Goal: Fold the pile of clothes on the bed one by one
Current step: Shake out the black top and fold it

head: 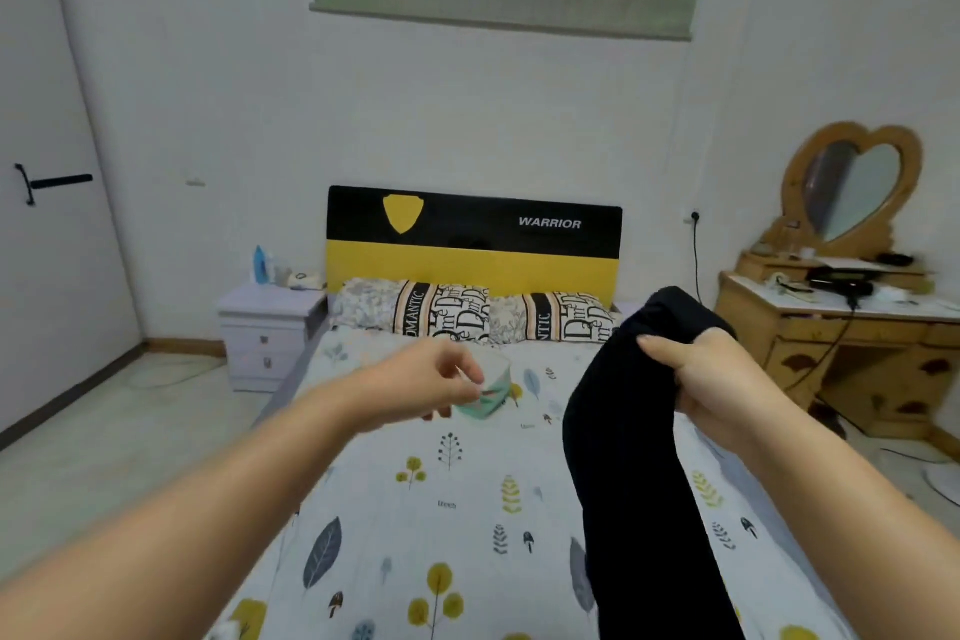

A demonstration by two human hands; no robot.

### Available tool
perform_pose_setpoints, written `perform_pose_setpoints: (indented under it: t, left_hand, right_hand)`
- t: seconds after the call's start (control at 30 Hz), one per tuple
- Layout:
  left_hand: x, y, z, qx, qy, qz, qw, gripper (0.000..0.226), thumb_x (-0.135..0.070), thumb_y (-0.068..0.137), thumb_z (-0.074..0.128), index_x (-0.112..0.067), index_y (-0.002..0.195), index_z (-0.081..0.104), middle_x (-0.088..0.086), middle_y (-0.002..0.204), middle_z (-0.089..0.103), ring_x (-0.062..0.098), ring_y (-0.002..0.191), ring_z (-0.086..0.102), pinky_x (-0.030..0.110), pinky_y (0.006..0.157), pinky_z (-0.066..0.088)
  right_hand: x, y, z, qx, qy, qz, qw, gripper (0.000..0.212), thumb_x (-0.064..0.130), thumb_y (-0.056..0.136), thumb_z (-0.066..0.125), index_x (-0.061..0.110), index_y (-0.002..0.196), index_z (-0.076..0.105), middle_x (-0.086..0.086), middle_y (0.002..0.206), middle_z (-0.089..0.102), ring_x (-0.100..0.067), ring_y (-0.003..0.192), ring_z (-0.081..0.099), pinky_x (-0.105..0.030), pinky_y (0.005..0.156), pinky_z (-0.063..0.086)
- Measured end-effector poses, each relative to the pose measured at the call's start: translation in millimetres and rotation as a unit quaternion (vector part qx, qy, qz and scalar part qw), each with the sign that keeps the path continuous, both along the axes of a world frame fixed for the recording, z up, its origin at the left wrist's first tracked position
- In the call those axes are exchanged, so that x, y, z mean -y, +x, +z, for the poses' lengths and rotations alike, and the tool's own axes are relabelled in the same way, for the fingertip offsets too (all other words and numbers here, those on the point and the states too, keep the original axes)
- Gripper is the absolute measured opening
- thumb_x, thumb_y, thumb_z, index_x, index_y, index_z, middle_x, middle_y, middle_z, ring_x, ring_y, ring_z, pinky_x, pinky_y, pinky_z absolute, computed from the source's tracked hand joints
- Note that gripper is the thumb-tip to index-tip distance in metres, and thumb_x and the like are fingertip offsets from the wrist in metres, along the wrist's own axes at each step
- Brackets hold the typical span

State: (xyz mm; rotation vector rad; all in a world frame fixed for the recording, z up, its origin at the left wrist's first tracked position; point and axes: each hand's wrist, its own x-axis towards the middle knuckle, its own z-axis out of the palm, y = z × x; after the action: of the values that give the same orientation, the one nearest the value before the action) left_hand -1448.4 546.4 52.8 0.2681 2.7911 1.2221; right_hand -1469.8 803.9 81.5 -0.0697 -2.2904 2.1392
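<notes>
Two bare arms reach out over a bed (pixel 467 509) covered with a pale sheet printed with leaves and trees. On the right, the right hand (pixel 711 379) is raised above the sheet with its fingers and thumb curled round the upper part of a black garment (pixel 634 457), which bunches over the hand and hangs down in a long strip to the near edge of the view. On the left, the left hand (pixel 431 374) hovers over the middle of the bed, its fingers loosely curled and holding nothing. Just behind it, partly hidden, a folded mint-green and white piece of clothing (pixel 493 390) lies on the sheet. At the far end, two patterned pillows (pixel 415 309) rest against a black-and-yellow headboard (pixel 472 244).
</notes>
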Motion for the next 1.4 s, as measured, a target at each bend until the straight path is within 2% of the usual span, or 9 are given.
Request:
perform_pose_setpoints:
  t: [0.23,0.57,0.77,0.9,1.03,1.13,1.2,1.3,1.4]
  left_hand:
    - [-115.5,3.7,-68.5,0.07,0.177,-0.127,0.973,0.058,-0.037,0.086,0.062,-0.03,0.136,0.035,-0.01,0.127,0.05,0.006,0.115,0.05,0.018,0.092,0.042]
    - [-101.4,-1.2,-40.0,0.0,0.324,-0.054,0.944,0.02,-0.008,0.083,0.066,-0.02,0.098,0.063,-0.002,0.097,0.072,0.011,0.088,0.069,0.024,0.078,0.055]
    - [-68.0,6.9,6.3,-0.024,0.348,-0.07,0.935,0.019,0.005,0.087,0.055,-0.012,0.092,0.063,0.007,0.088,0.07,0.019,0.081,0.068,0.029,0.074,0.057]
    - [-64.1,15.3,13.6,-0.07,0.23,-0.077,0.968,0.023,0.005,0.087,0.055,-0.014,0.099,0.062,0.006,0.096,0.071,0.019,0.09,0.068,0.032,0.081,0.055]
    - [-60.2,20.1,12.3,-0.084,0.209,-0.088,0.97,0.03,0.007,0.085,0.054,-0.022,0.084,0.061,-0.009,0.076,0.069,0.005,0.075,0.066,0.017,0.066,0.051]
    - [-62.0,21.6,10.9,-0.086,0.201,-0.097,0.971,0.032,0.008,0.085,0.053,-0.021,0.072,0.053,-0.012,0.061,0.058,0.0,0.059,0.056,0.012,0.056,0.043]
    - [-64.9,22.3,11.1,-0.081,0.194,-0.12,0.97,0.034,0.01,0.084,0.052,-0.02,0.068,0.048,-0.014,0.055,0.051,-0.001,0.053,0.049,0.011,0.05,0.037]
    - [-66.2,21.2,12.3,-0.094,0.183,-0.132,0.97,0.037,0.011,0.083,0.054,-0.02,0.063,0.044,-0.017,0.05,0.046,-0.003,0.049,0.043,0.011,0.048,0.033]
    - [-59.9,17.4,7.5,-0.143,0.173,-0.069,0.972,0.037,0.005,0.08,0.062,-0.022,0.06,0.044,-0.013,0.054,0.045,0.0,0.052,0.044,0.015,0.051,0.034]
  right_hand:
    - [-7.3,22.2,20.6,-0.041,0.026,0.026,0.998,0.019,0.007,0.091,0.056,-0.003,0.107,0.061,-0.017,0.101,0.068,-0.029,0.093,0.066,-0.032,0.066,0.051]
    - [-59.8,30.9,4.4,-0.009,0.077,-0.092,0.993,0.024,0.008,0.09,0.059,-0.015,0.098,0.058,-0.028,0.097,0.064,-0.038,0.091,0.064,-0.047,0.079,0.052]
    - [-53.0,36.9,-46.7,0.102,0.131,0.021,0.986,0.013,0.005,0.09,0.059,-0.007,0.086,0.06,-0.011,0.07,0.069,-0.024,0.071,0.067,-0.037,0.063,0.054]
    - [-35.3,38.1,-53.7,0.142,0.261,0.103,0.949,0.023,0.015,0.088,0.063,0.0,0.103,0.055,-0.012,0.093,0.07,-0.022,0.081,0.069,-0.032,0.073,0.056]
    - [-23.4,37.9,-40.1,0.07,0.352,0.09,0.929,0.031,0.024,0.085,0.065,0.006,0.109,0.055,-0.008,0.102,0.064,-0.016,0.08,0.061,-0.026,0.064,0.046]
    - [-6.3,41.0,-30.6,-0.074,0.331,0.06,0.939,0.074,0.026,0.081,0.07,0.021,0.143,0.031,0.001,0.142,0.041,-0.014,0.126,0.043,-0.028,0.094,0.041]
    - [5.3,45.1,-21.3,-0.139,0.28,0.14,0.939,0.086,0.021,0.078,0.073,0.041,0.145,0.022,0.022,0.145,0.028,0.0,0.133,0.029,-0.022,0.104,0.033]
    - [16.5,43.0,-18.3,-0.101,0.192,0.274,0.937,0.042,0.008,0.083,0.066,0.034,0.115,0.059,0.009,0.11,0.063,-0.008,0.098,0.061,-0.024,0.084,0.048]
    - [22.8,40.6,-16.6,-0.115,0.226,0.196,0.947,0.006,0.011,0.086,0.063,0.006,0.084,0.06,-0.007,0.075,0.058,-0.02,0.071,0.056,-0.035,0.068,0.044]
